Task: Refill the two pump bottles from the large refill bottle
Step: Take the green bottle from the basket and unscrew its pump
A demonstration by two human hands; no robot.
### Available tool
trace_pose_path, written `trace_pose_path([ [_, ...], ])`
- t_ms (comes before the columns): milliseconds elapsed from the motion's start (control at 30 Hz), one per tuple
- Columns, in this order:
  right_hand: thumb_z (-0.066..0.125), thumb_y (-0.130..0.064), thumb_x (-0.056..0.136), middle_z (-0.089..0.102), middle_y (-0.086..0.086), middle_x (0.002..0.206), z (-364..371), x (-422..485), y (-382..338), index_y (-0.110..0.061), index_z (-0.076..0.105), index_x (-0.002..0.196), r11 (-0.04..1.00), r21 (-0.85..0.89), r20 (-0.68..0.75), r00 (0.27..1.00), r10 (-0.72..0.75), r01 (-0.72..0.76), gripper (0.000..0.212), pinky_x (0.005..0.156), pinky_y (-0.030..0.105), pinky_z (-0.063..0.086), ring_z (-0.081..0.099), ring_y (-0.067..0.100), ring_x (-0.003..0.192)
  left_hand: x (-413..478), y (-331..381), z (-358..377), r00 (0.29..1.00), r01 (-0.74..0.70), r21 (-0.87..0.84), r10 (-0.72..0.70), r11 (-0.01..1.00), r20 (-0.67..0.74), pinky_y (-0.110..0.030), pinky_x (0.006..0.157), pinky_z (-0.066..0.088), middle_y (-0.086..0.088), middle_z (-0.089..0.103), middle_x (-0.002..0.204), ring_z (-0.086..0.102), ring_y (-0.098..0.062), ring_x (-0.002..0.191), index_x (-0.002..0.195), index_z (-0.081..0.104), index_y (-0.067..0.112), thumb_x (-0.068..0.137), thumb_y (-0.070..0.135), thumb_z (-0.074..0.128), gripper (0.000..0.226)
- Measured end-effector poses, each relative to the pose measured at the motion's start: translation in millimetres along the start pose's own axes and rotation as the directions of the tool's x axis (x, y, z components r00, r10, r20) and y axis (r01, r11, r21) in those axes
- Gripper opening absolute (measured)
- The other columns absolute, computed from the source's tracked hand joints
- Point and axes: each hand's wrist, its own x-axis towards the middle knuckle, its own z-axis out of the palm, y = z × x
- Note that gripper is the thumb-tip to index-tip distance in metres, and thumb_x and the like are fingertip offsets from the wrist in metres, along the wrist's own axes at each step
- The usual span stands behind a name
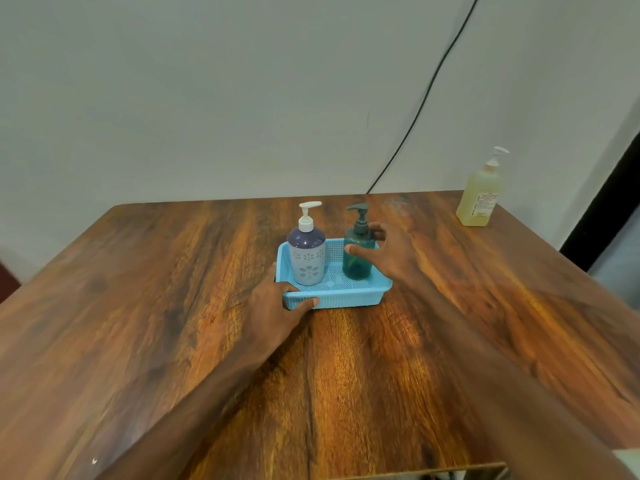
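We had barely begun: our left hand pinched a near corner of the blue basket, our right hand curled round the teal pump bottle standing in it beside the purple pump bottle, pumps still on, the large refill bottle untouched well apart.

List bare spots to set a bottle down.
Free: wooden table left of the blue plastic mesh basket; near edge between the forearms; stretch between basket and yellow refill bottle. Crowded: basket, holding lavender pump bottle and teal pump bottle.
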Motion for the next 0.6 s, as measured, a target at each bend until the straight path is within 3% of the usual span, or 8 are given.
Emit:
trace_pose_path([
  [133, 0.089, -0.039, 0.075, 0.066, -0.003, 0.132, -22.8, -15.9, -15.2, -0.019, 0.061, 0.132, 0.997, 0.051, -0.070, 0.996, -0.051, 0.055, 0.066, 0.092, 0.022, 0.046, 0.061, 0.014, 0.117, -1.1, -0.2, 2.1, 1.000, 0.017, 0.039, -0.017, 0.999, 0.002, -0.008, 0.065, 0.047, 0.000, 0.062, 0.137, 0.062, -0.014, 0.113, 0.125, 0.075, 0.023, 0.088, 0.052, 0.079, 0.048],
  [200, 0.089, -0.039, 0.074, 0.067, -0.004, 0.130, -41.1, -28.4, -27.2, -0.020, 0.062, 0.132, 0.994, 0.065, -0.109, 0.990, -0.085, 0.093, 0.067, 0.094, 0.024, 0.047, 0.063, 0.012, 0.116, -4.4, 0.0, 4.0, 0.999, 0.044, 0.074, -0.045, 0.996, 0.015, -0.016, 0.086, 0.051, -0.004, 0.055, 0.149, 0.056, -0.022, 0.130, 0.132, 0.069, 0.024, 0.089, 0.056, 0.076, 0.054],
  [233, 0.089, -0.039, 0.074, 0.068, -0.005, 0.129, -50.2, -35.9, -31.7, -0.020, 0.063, 0.132, 0.991, 0.063, -0.131, 0.986, -0.107, 0.116, 0.066, 0.095, 0.025, 0.048, 0.064, 0.012, 0.115, -8.3, 0.8, 5.0, 0.997, 0.063, 0.091, -0.066, 0.994, 0.029, -0.031, 0.105, 0.051, -0.008, 0.043, 0.162, 0.046, -0.027, 0.144, 0.139, 0.062, 0.026, 0.089, 0.058, 0.075, 0.060],
  [300, 0.088, -0.040, 0.073, 0.069, -0.008, 0.127, -66.7, -53.9, -36.2, -0.022, 0.064, 0.131, 0.987, 0.049, -0.168, 0.975, -0.146, 0.156, 0.065, 0.096, 0.029, 0.050, 0.064, 0.009, 0.112, -20.0, 4.0, 5.8, 0.996, 0.082, 0.088, -0.084, 0.993, 0.022, -0.049, 0.125, 0.028, -0.006, 0.009, 0.177, 0.016, -0.029, 0.161, 0.153, 0.046, 0.030, 0.090, 0.058, 0.074, 0.074],
  [367, 0.089, -0.042, 0.072, 0.069, -0.012, 0.125, -78.5, -73.0, -32.1, -0.026, 0.065, 0.130, 0.983, 0.036, -0.181, 0.969, -0.169, 0.178, 0.064, 0.095, 0.029, 0.050, 0.064, 0.003, 0.109, -31.9, 8.3, 6.3, 0.998, 0.050, 0.049, -0.048, 0.998, -0.046, -0.048, 0.126, 0.016, 0.000, -0.002, 0.178, 0.003, -0.025, 0.163, 0.159, 0.037, 0.031, 0.094, 0.055, 0.072, 0.078],
  [467, 0.089, -0.047, 0.069, 0.068, -0.018, 0.122, -89.3, -99.9, -17.3, -0.031, 0.064, 0.130, 0.987, 0.016, -0.162, 0.975, -0.154, 0.159, 0.068, 0.093, 0.024, 0.050, 0.063, -0.006, 0.107, -48.8, 22.5, 8.4, 0.983, -0.046, 0.038, 0.052, 0.998, -0.178, -0.039, 0.122, 0.016, 0.000, 0.016, 0.175, 0.013, -0.022, 0.160, 0.155, 0.044, 0.029, 0.099, 0.045, 0.068, 0.063],
  [533, 0.089, -0.050, 0.069, 0.066, -0.028, 0.115, -92.0, -116.0, -5.7, -0.039, 0.063, 0.126, 0.989, 0.010, -0.133, 0.981, -0.144, 0.146, 0.064, 0.090, 0.019, 0.048, 0.061, -0.015, 0.104, -57.8, 36.9, 13.0, 0.954, -0.163, 0.024, 0.163, 0.986, -0.253, -0.039, 0.120, 0.032, 0.000, 0.039, 0.162, 0.030, -0.016, 0.150, 0.145, 0.056, 0.027, 0.101, 0.035, 0.068, 0.046],
  [600, 0.088, -0.054, 0.066, 0.064, -0.033, 0.112, -90.8, -130.3, 5.1, -0.042, 0.062, 0.125, 0.992, -0.002, -0.122, 0.985, -0.125, 0.126, 0.065, 0.088, 0.016, 0.047, 0.059, -0.018, 0.103, -63.9, 53.1, 20.1, 0.922, -0.280, -0.017, 0.264, 0.960, -0.284, -0.043, 0.109, 0.052, 0.002, 0.058, 0.142, 0.043, -0.006, 0.136, 0.133, 0.064, 0.026, 0.102, 0.027, 0.068, 0.031],
])
